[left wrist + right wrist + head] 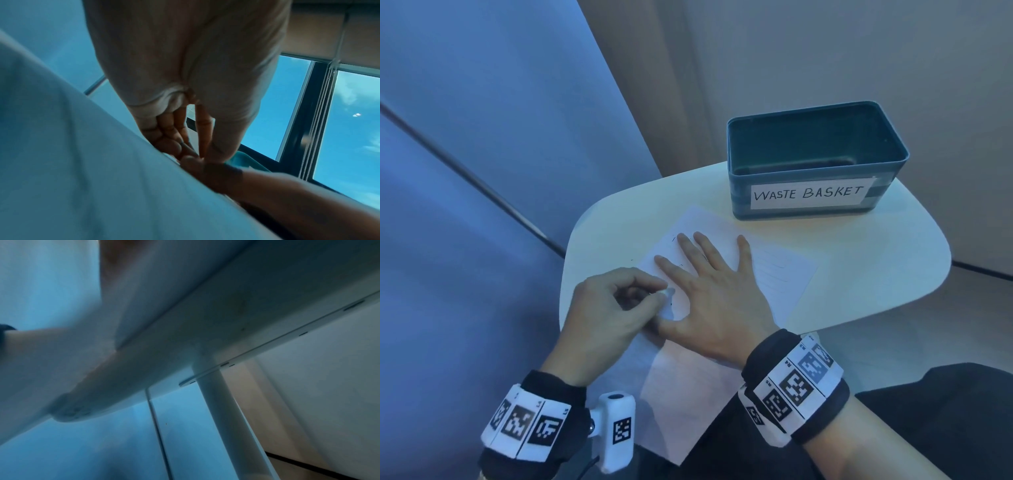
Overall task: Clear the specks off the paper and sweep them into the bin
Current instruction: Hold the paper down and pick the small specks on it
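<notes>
A white sheet of paper (777,274) lies on the small white table (876,260) and hangs over its near edge toward my lap. A few dark specks (675,238) sit on the sheet near my fingertips. My right hand (702,260) presses flat on the paper with fingers spread. My left hand (662,297) has its fingers curled and pinches a small white piece (668,292) against the sheet, just beside my right thumb. The left wrist view shows my left hand (197,154) with curled fingers down on the paper (82,162). The teal bin (811,205), labelled WASTE BASKET, stands behind the paper.
The bin stands at the table's back right, and its dark inside shows nothing I can make out. A blue wall panel (482,171) runs along the left. The right wrist view shows the table's underside (257,305) and its round pedestal leg (222,418). My dark-clothed lap (928,428) lies below the table edge.
</notes>
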